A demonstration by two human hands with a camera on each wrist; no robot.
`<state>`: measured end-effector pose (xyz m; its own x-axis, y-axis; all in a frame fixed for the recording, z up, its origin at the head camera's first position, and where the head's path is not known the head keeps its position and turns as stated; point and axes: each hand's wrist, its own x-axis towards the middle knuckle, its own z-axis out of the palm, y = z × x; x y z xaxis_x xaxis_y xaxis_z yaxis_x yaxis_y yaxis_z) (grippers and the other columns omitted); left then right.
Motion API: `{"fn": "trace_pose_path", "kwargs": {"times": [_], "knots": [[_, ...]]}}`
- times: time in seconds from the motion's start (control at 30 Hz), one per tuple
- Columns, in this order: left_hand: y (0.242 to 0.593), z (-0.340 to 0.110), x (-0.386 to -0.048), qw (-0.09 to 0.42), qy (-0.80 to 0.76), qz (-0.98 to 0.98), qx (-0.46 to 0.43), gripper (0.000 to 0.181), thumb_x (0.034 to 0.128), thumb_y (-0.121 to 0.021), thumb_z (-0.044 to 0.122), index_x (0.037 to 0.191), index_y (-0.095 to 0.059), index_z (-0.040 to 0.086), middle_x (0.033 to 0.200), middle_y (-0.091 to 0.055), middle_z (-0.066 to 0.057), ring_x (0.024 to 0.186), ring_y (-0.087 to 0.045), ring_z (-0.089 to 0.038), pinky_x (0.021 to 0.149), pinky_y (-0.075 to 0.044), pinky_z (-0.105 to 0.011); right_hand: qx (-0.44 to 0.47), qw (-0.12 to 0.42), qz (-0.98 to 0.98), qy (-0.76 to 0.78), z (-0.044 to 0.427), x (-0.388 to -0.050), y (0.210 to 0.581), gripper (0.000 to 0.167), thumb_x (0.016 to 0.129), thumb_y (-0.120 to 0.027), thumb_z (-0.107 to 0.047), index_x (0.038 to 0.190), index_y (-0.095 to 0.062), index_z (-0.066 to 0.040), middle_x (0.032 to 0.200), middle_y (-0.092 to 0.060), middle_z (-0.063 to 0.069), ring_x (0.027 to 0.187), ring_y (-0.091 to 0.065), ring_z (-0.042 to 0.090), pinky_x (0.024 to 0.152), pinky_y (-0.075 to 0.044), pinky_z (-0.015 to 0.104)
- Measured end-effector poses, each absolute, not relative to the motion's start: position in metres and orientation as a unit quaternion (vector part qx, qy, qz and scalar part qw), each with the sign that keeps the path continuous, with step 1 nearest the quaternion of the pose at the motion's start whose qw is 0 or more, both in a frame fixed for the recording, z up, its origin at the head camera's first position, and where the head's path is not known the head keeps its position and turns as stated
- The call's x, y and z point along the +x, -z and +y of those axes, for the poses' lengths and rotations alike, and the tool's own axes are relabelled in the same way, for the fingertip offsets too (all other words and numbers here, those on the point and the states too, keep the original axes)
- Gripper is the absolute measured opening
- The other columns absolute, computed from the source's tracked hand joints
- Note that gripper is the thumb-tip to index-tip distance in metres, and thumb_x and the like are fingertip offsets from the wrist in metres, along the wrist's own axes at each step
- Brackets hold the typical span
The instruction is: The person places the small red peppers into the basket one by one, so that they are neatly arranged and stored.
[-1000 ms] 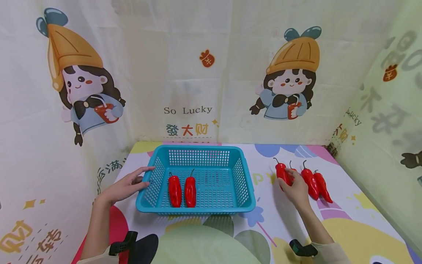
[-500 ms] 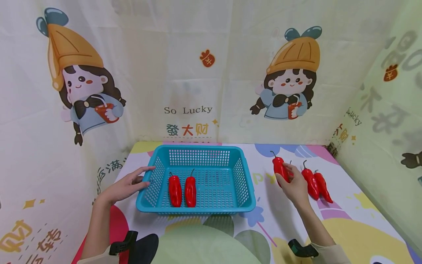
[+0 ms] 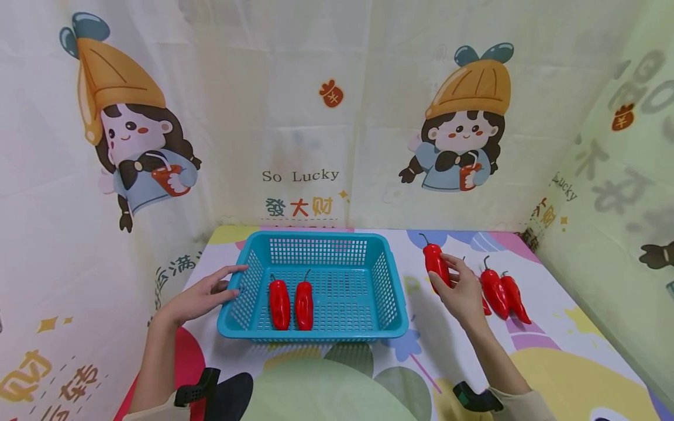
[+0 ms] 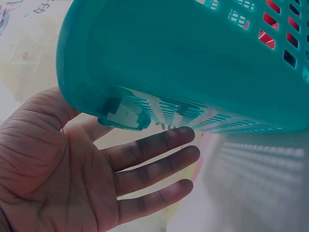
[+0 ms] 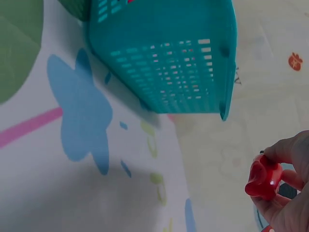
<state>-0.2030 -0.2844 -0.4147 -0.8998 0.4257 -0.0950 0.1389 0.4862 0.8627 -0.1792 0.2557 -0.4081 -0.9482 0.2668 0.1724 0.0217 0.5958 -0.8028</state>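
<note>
Between thumb and fingers, my right hand (image 3: 464,294) holds a red chili pepper (image 3: 434,262) above the table, right of the blue plastic basket (image 3: 337,335). Its stem points up and away, and the right wrist view shows the blunt end of this pepper (image 5: 263,178). My left hand (image 3: 196,297) touches the basket's left rim with thumb and index finger; in the left wrist view, three fingers (image 4: 154,171) stretch out beside the basket wall (image 4: 169,58). Inside the basket, toward its left, lie two chili peppers, one (image 3: 279,304) beside the other (image 3: 303,305).
Right of my right hand, more peppers lie on the patterned table: one pepper (image 3: 495,289), another pepper (image 3: 515,298), and a third pepper (image 3: 486,306) mostly hidden by the hand. A printed cloth (image 3: 368,146) hangs behind the table and along its sides.
My right hand has lifted the chili pepper off the table and carried it left, toward the basket. Another pepper behind the hand shows more at its lower end. The left hand stays put.
</note>
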Motion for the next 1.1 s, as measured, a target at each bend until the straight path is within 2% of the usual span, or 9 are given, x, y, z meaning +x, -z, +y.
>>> {"fn": "trace_pose_path", "kwargs": {"times": [0.43, 0.6, 0.83, 1.0, 1.1], "knots": [[0.414, -0.285, -0.204, 0.147, -0.479, 0.849, 0.169, 0.078, 0.096, -0.071, 0.022, 0.16, -0.028, 0.012, 0.155, -0.033, -0.034, 0.136, -0.04, -0.058, 0.091, -0.059, -0.052, -0.073, 0.131, -0.871, -0.468, 0.228, -0.176, 0.402, 0.075, 0.09, -0.079, -0.026, 0.154, -0.042, -0.016, 0.151, -0.049, 0.018, 0.125, -0.056, 0.044, 0.083, -0.061, 0.051], [0.413, -0.283, -0.202, 0.124, -0.467, 0.86, 0.165, 0.083, 0.0935, -0.074, 0.025, 0.16, -0.027, 0.014, 0.152, -0.039, -0.031, 0.136, -0.041, -0.056, 0.089, -0.059, -0.052, -0.055, 0.137, -0.871, -0.468, 0.22, -0.175, 0.399, 0.074, 0.089, -0.08, -0.025, 0.153, -0.044, -0.017, 0.152, -0.049, 0.016, 0.125, -0.057, 0.042, 0.084, -0.061, 0.052], [0.413, -0.283, -0.202, 0.069, -0.441, 0.877, 0.178, 0.082, 0.0896, -0.078, 0.023, 0.157, -0.034, 0.01, 0.161, -0.028, -0.028, 0.142, -0.027, -0.058, 0.091, -0.057, -0.06, -0.035, 0.136, -0.869, -0.474, 0.212, -0.173, 0.397, 0.073, 0.09, -0.08, -0.025, 0.153, -0.045, -0.018, 0.152, -0.049, 0.013, 0.124, -0.058, 0.04, 0.084, -0.061, 0.051], [0.414, -0.283, -0.204, 0.052, -0.43, 0.881, 0.191, 0.081, 0.0898, -0.078, 0.02, 0.158, -0.035, 0.011, 0.165, -0.019, -0.028, 0.144, -0.024, -0.058, 0.093, -0.054, -0.063, -0.033, 0.126, -0.868, -0.479, 0.205, -0.171, 0.395, 0.072, 0.09, -0.08, -0.022, 0.152, -0.045, -0.018, 0.152, -0.048, 0.013, 0.124, -0.058, 0.04, 0.084, -0.061, 0.049], [0.414, -0.282, -0.204, 0.046, -0.428, 0.88, 0.203, 0.079, 0.0905, -0.077, 0.018, 0.158, -0.035, 0.01, 0.164, -0.021, -0.028, 0.143, -0.026, -0.057, 0.095, -0.052, -0.065, -0.025, 0.125, -0.868, -0.481, 0.2, -0.17, 0.394, 0.072, 0.089, -0.08, -0.019, 0.152, -0.044, -0.017, 0.152, -0.048, 0.013, 0.124, -0.058, 0.04, 0.084, -0.061, 0.05]]}}
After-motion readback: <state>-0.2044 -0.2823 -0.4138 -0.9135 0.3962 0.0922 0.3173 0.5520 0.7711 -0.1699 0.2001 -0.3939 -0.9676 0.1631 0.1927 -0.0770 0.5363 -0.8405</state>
